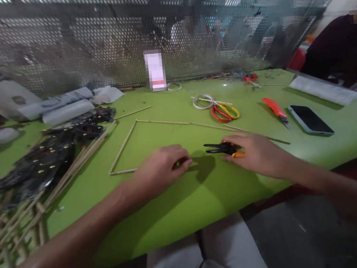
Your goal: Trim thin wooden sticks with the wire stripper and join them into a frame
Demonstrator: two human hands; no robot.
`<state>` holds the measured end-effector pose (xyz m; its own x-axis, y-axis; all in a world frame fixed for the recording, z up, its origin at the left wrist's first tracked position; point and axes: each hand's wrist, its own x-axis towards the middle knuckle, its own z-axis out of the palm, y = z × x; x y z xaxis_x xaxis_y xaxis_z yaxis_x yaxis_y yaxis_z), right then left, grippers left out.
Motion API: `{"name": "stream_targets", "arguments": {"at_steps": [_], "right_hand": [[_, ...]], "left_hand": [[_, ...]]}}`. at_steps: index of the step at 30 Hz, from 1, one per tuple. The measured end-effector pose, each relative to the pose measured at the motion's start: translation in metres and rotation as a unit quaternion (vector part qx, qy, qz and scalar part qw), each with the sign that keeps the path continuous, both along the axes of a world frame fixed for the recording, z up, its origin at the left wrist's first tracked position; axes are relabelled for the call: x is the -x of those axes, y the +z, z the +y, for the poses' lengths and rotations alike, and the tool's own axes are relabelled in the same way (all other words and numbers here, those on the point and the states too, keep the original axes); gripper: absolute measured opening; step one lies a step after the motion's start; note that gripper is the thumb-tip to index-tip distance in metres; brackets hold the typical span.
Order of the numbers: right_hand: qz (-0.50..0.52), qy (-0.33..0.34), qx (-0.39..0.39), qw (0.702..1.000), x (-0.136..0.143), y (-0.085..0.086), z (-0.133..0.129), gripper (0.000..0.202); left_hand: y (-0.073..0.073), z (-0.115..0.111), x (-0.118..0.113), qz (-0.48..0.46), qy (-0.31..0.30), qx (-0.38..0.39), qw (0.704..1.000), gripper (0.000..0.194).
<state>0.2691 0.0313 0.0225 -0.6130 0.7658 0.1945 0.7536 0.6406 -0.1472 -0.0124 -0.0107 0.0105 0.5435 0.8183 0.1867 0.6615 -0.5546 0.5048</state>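
Note:
My right hand is closed round pliers with black jaws and orange handles; the jaws point left and stand slightly apart. To their left, across a short gap, is my left hand, its thumb and fingers pinched together. A thin stick runs under this hand in line with the pinch; its far end is hidden. That stick meets a slanting stick at a corner. From the top of the slant, a long thin stick stretches right behind both hands, making an open-sided frame flat on the green table.
Bundled sticks and a black plastic piece lie left. Behind are scissors, a tape roll and a lit phone. Rightward lie an orange-handled cutter, a dark phone and a white roll. A person sits far right.

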Motion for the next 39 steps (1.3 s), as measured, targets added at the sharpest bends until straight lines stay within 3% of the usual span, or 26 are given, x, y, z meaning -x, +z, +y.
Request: {"name": "stream_targets", "arguments": {"at_steps": [5, 9, 15, 19, 22, 25, 31, 39], "right_hand": [[0.039, -0.011, -0.088, 0.995, -0.001, -0.023, -0.02, 0.049], [0.052, -0.019, -0.09, 0.994, -0.001, -0.028, -0.025, 0.049], [0.084, -0.033, -0.104, 0.991, 0.0, -0.031, -0.029, 0.044], [0.141, -0.064, -0.039, 0.987, -0.01, -0.012, -0.017, 0.028], [0.097, -0.113, -0.012, 0.989, -0.019, 0.012, 0.013, 0.023], [0.007, -0.125, 0.065, 0.99, -0.019, 0.028, 0.046, 0.013], [-0.121, -0.115, 0.171, 0.971, 0.006, 0.034, 0.075, 0.028], [-0.076, -0.105, 0.179, 0.975, 0.05, 0.053, 0.083, 0.03]], "left_hand": [[0.004, -0.007, -0.006, 0.032, -0.013, 0.027, 0.999, 0.031], [0.013, -0.013, -0.006, 0.042, -0.012, 0.072, 0.997, 0.026], [0.029, -0.018, 0.001, 0.061, -0.096, 0.083, 0.99, 0.016], [0.031, -0.019, 0.006, 0.091, -0.15, 0.078, 0.981, 0.015], [0.032, -0.019, 0.005, 0.107, -0.165, 0.074, 0.978, 0.017], [0.036, -0.02, -0.002, 0.128, -0.177, 0.083, 0.972, 0.014], [0.036, -0.036, -0.016, 0.131, -0.125, 0.031, 0.983, 0.015], [-0.003, -0.064, -0.013, 0.036, 0.035, -0.064, 0.997, 0.011]]}}
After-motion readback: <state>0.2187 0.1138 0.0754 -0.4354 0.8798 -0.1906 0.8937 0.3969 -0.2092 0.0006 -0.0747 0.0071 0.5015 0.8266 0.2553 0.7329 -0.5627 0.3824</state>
